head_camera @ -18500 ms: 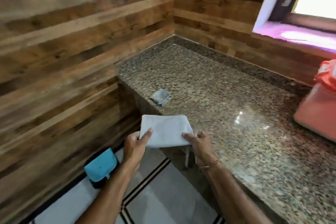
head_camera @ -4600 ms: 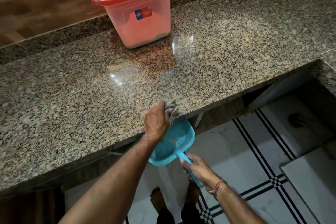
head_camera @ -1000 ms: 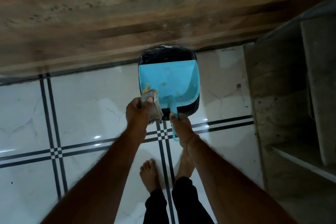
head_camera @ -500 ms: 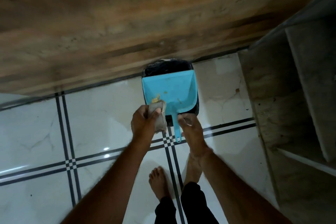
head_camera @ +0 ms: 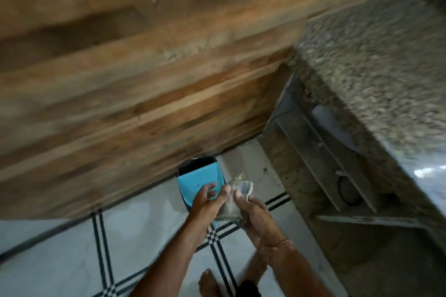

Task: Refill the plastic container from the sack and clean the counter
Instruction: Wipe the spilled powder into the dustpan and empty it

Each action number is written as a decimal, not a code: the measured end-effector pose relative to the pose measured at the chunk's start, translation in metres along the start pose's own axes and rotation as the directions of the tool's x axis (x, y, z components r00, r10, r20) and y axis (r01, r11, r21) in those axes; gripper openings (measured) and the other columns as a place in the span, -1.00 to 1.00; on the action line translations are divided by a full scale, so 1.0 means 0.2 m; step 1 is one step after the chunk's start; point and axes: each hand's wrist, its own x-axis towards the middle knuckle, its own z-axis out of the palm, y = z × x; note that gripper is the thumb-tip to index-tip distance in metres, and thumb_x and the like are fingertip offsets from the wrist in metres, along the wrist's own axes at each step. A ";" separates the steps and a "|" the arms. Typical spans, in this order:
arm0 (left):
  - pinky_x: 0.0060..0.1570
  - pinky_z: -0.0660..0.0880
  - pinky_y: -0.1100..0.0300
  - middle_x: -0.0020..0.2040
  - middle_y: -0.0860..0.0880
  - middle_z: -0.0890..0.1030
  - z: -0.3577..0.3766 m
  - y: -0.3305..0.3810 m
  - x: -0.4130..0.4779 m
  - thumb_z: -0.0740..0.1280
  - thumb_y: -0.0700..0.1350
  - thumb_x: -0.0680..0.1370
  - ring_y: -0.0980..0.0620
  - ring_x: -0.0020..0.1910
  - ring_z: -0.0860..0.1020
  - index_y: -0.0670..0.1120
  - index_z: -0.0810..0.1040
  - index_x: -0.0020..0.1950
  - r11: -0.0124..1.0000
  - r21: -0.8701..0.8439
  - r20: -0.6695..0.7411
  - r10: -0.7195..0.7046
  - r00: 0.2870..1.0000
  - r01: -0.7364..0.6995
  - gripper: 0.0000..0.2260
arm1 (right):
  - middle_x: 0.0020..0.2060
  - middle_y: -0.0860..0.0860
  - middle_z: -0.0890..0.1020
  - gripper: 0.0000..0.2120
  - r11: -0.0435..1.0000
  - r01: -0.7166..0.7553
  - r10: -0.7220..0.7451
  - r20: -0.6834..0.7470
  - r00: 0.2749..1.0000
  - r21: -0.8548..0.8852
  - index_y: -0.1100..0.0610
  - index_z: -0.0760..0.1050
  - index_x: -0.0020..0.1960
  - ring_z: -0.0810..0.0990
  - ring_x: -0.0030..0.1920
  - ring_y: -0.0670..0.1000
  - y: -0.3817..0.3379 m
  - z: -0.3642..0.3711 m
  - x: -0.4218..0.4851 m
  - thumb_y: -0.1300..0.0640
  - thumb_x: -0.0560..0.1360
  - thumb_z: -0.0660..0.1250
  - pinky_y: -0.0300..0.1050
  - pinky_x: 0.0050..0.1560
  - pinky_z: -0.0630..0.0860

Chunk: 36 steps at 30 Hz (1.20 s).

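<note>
Two hands on one cloth: L hand and R hand meet mid-frame w/ the grey, crumpled rag bunched btwn them. L thumb is pressed to the cloth's left side, fingers curled ahead of it. R thumb and fingers pinch the cloth's lower right part, and the cloth's top sticks up above both hands. Some yellowish crumbs sit at that top edge. Frame is motion-blurred, so finer finger detail can't be told.

Just behind the L hand, a blue dustpan lies over a black bin, pan mouth toward the wall. A bit of its handle shows below the hands. Neither hand plainly grips it; can't tell if L fingers touch the pan. Bin stands on the floor, white tile w/ black double lines, right against the wood-plank wall.

To the right, the granite counter fills the upper right of the frame, well apart from the cloth and higher than it. Under it is an open concrete recess w/ shelves. A dark round thing sits deep inside, too dim to ID. Bare feet show at the bottom edge, below the hands.
</note>
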 end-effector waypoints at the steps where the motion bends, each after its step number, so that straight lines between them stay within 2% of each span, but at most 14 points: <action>1: -0.02 0.61 0.11 0.15 -0.04 0.69 0.04 0.08 -0.06 0.46 0.20 0.51 -0.05 0.09 0.68 -0.01 0.59 0.22 0.998 -0.020 0.056 -0.052 0.997 0.053 -0.60 | 0.22 0.31 0.64 -0.58 1.000 0.024 -0.024 -0.011 1.000 -0.011 0.30 0.54 0.34 0.63 0.23 0.33 -0.08 0.00 -0.08 0.07 0.58 0.39 0.17 0.25 0.59; 4: -0.07 0.64 0.10 0.02 -0.11 0.77 0.16 0.31 -0.23 0.47 0.10 0.54 -0.08 0.00 0.74 -0.10 0.68 0.19 0.998 -0.047 0.209 -0.021 0.978 0.031 -0.66 | 0.22 0.31 0.64 -0.44 0.990 0.124 -0.127 -0.039 0.991 -0.070 0.27 0.52 0.35 0.62 0.23 0.35 -0.32 -0.05 -0.30 -0.04 0.49 0.50 0.26 0.31 0.54; 7: -0.09 0.68 0.05 0.00 -0.15 0.77 0.31 0.52 -0.34 0.49 -0.10 0.55 -0.08 -0.05 0.75 -0.17 0.67 0.20 0.988 -0.054 0.217 0.153 0.964 -0.144 -0.74 | 0.17 0.22 0.68 -0.54 0.958 0.243 -0.258 -0.086 0.962 -0.151 0.13 0.57 0.30 0.69 0.13 0.21 -0.57 -0.14 -0.50 -0.07 0.50 0.47 0.16 0.15 0.63; 10: 0.07 0.68 0.00 0.06 -0.17 0.75 0.47 0.77 -0.43 0.53 -0.13 0.52 -0.08 0.02 0.74 -0.13 0.67 0.18 0.954 0.045 0.341 0.264 0.902 -0.296 -0.75 | 0.16 0.11 0.70 -0.57 0.909 0.363 -0.384 -0.069 0.921 -0.206 0.04 0.58 0.26 0.70 0.15 0.15 -0.83 -0.24 -0.68 -0.15 0.48 0.49 0.19 0.21 0.62; 12: 0.18 0.64 -0.09 0.10 -0.20 0.73 0.58 0.92 -0.46 0.53 -0.14 0.52 -0.16 0.10 0.71 -0.16 0.66 0.18 0.937 0.079 0.454 0.270 0.849 -0.340 -0.74 | 0.12 0.10 0.71 -0.61 0.872 0.418 -0.437 -0.023 0.899 -0.254 0.10 0.58 0.26 0.71 0.11 0.12 -0.98 -0.30 -0.77 -0.07 0.52 0.48 0.08 0.14 0.65; 14: 0.09 0.65 -0.05 0.09 -0.24 0.72 0.71 1.06 -0.49 0.51 -0.14 0.52 -0.15 0.02 0.71 -0.20 0.65 0.17 0.916 0.053 0.505 0.319 0.802 -0.397 -0.74 | 0.01 0.18 0.71 -0.63 0.847 0.464 -0.479 0.002 0.878 -0.260 0.30 0.58 0.19 0.71 -0.03 0.13 -1.10 -0.35 -0.83 0.05 0.53 0.47 -0.06 -0.03 0.65; 17: -0.04 0.65 0.07 0.08 -0.21 0.71 0.90 1.18 -0.52 0.48 -0.03 0.48 -0.09 -0.02 0.69 -0.22 0.62 0.21 0.930 -0.112 0.487 0.359 0.796 -0.351 -0.61 | 0.04 0.31 0.70 -0.70 0.832 0.528 -0.547 -0.089 0.832 -0.172 0.31 0.63 0.11 0.69 0.05 0.32 -1.22 -0.45 -0.87 0.08 0.54 0.48 0.19 0.10 0.64; 19: 0.09 0.63 -0.03 0.12 -0.20 0.72 1.02 1.19 -0.53 0.46 -0.02 0.53 -0.13 0.06 0.69 -0.19 0.64 0.24 0.947 -0.103 0.533 0.310 0.787 -0.304 -0.64 | 0.04 0.31 0.71 -0.78 0.817 0.571 -0.575 -0.180 0.798 -0.078 0.28 0.64 0.10 0.69 0.07 0.34 -1.27 -0.55 -0.88 0.14 0.56 0.44 0.24 0.13 0.63; 22: 0.23 0.59 -0.16 0.11 -0.16 0.74 1.20 1.17 -0.45 0.49 -0.08 0.54 -0.15 0.10 0.71 -0.12 0.65 0.24 0.926 0.043 0.516 0.300 0.802 -0.374 -0.71 | 0.01 0.28 0.72 -0.79 0.806 0.591 -0.577 -0.270 0.771 -0.035 0.32 0.56 0.13 0.74 -0.02 0.25 -1.32 -0.68 -0.88 0.21 0.57 0.42 0.10 -0.05 0.69; 24: 0.06 0.67 -0.05 0.09 -0.15 0.75 1.34 1.20 -0.37 0.47 -0.15 0.58 -0.13 0.07 0.72 -0.14 0.62 0.25 0.908 0.061 0.484 0.337 0.807 -0.415 -0.74 | 0.03 0.28 0.71 -0.75 0.806 0.587 -0.571 -0.370 0.733 -0.080 0.31 0.49 0.18 0.75 -0.05 0.21 -1.35 -0.76 -0.86 0.25 0.56 0.42 0.03 -0.14 0.69; 26: -0.14 0.67 0.13 0.05 -0.12 0.73 1.46 1.24 -0.28 0.47 -0.21 0.57 -0.08 0.00 0.72 -0.16 0.58 0.23 0.899 0.075 0.478 0.347 0.807 -0.431 -0.75 | 0.11 0.30 0.65 -0.66 0.802 0.585 -0.567 -0.468 0.678 -0.124 0.20 0.40 0.27 0.73 -0.02 0.23 -1.37 -0.85 -0.80 0.29 0.55 0.42 0.10 -0.12 0.70; 29: -0.13 0.67 0.17 0.05 -0.05 0.72 1.63 1.30 -0.13 0.50 -0.21 0.55 0.01 -0.02 0.72 -0.15 0.55 0.31 0.854 0.147 0.504 0.369 0.781 -0.498 -0.65 | 0.06 0.29 0.61 -0.45 0.774 0.566 -0.622 -0.507 0.597 -0.284 -0.10 0.29 0.38 0.71 -0.09 0.30 -1.44 -0.96 -0.73 0.33 0.56 0.39 0.12 -0.20 0.70; 33: -0.16 0.59 0.27 0.27 -0.07 0.57 1.78 1.36 0.09 0.52 -0.19 0.52 -0.04 0.21 0.61 -0.04 0.42 0.43 0.780 0.272 0.508 0.380 0.773 -0.563 -0.48 | 0.01 0.21 0.62 -0.62 0.787 0.456 -0.617 -0.515 0.595 -0.415 -0.05 0.45 0.23 0.69 -0.09 0.34 -1.57 -1.05 -0.59 0.38 0.58 0.28 0.25 -0.18 0.70; 36: -0.05 0.59 0.18 0.30 -0.03 0.54 1.83 1.39 0.25 0.55 -0.15 0.50 -0.04 0.24 0.56 0.05 0.39 0.44 0.632 0.408 0.544 0.411 0.731 -0.659 -0.43 | 0.02 0.13 0.61 -0.70 0.834 0.362 -0.548 -0.558 0.623 -0.415 0.01 0.54 0.09 0.74 -0.12 0.16 -1.63 -1.08 -0.47 0.40 0.58 0.28 0.00 -0.21 0.72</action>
